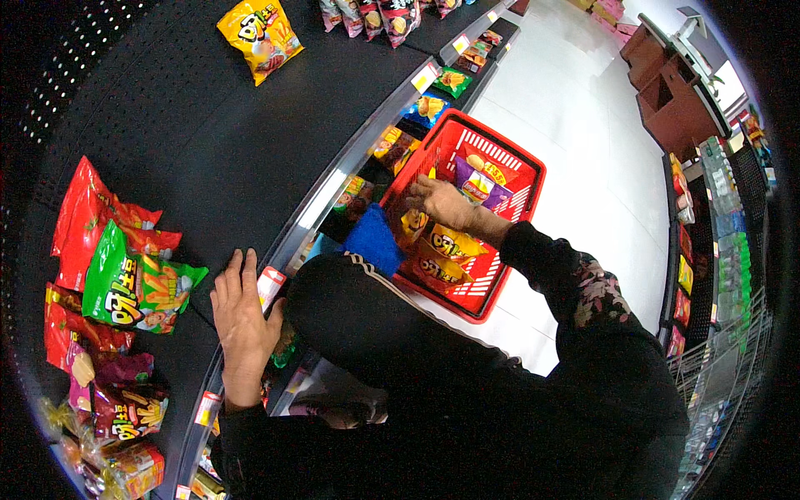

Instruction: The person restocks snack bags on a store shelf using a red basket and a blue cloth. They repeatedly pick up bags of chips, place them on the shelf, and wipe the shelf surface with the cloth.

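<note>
My left hand (pixel 245 334) rests flat on the front edge of a black shelf (pixel 250 169), beside a red-and-white price tag (pixel 271 286). It holds nothing. My right hand (pixel 445 203) reaches into a red plastic shopping basket (pixel 530 164), its fingers curled down and slightly blurred. Whether they grip anything is unclear. In the basket a purple Lay's chip bag (pixel 478 184) lies beyond the hand. Yellow snack bags (pixel 456 242) lie on its near side. A blue fabric-like thing (pixel 374 240) sits at the basket's left side, partly behind my dark-clothed leg.
On the shelf stand red snack bags (pixel 78 215), a green snack bag (pixel 144 281) and a lone yellow bag (pixel 259 37). Lower shelves hold more packets (pixel 428 107). White floor tiles (pixel 581 187) run along the aisle to a brown counter (pixel 678 94). Bottles (pixel 731 269) line the right.
</note>
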{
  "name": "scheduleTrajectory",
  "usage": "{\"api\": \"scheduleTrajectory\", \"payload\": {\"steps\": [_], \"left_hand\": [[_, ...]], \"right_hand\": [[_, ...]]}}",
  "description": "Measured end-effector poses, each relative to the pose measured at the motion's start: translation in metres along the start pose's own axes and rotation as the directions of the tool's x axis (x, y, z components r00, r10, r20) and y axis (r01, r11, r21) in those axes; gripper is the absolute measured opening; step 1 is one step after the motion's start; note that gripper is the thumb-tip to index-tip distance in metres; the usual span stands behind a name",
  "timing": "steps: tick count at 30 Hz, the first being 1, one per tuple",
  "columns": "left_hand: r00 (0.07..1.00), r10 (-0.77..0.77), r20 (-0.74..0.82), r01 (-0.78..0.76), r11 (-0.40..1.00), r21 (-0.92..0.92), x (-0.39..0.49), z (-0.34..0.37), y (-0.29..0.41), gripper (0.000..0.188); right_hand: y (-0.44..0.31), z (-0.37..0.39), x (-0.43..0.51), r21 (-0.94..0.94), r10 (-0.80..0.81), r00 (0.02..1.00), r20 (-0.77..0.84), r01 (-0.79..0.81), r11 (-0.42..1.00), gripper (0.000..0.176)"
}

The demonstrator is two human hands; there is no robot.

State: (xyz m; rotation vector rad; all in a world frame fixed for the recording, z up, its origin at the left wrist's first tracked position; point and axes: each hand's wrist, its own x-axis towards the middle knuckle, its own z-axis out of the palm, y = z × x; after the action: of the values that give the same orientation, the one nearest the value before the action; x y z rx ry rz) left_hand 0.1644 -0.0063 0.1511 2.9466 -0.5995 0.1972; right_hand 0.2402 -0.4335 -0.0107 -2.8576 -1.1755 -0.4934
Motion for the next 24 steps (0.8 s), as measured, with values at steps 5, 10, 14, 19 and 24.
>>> {"api": "scheduleTrajectory", "payload": {"steps": [5,10,14,19,24], "left_hand": [[1.000,-0.012,0.000,0.012,0.999,-0.047,-0.001,-0.003,-0.001,0.086],[1.000,-0.002,0.025,0.002,1.000,-0.010,0.001,-0.004,-0.001,0.085],[0.999,-0.024,0.046,0.025,1.000,-0.018,-0.004,-0.004,-0.005,0.084],[0.999,0.027,0.025,-0.026,0.999,-0.030,0.001,-0.005,-0.006,0.086],[0.999,0.042,0.012,-0.042,0.998,-0.038,0.004,-0.003,-0.012,0.086]], "right_hand": [[-0.006,0.055,-0.013,0.032,0.034,0.988,0.150,-0.039,0.999,0.021],[-0.006,0.063,-0.018,0.202,0.059,0.986,0.153,-0.090,0.975,0.030],[0.001,0.004,0.030,0.251,0.121,0.991,0.059,-0.132,0.959,0.027],[0.034,-0.110,0.123,0.387,0.275,0.910,-0.310,-0.144,0.911,0.018],[0.084,-0.149,0.213,0.241,0.243,0.854,-0.461,-0.143,0.960,0.032]]}}
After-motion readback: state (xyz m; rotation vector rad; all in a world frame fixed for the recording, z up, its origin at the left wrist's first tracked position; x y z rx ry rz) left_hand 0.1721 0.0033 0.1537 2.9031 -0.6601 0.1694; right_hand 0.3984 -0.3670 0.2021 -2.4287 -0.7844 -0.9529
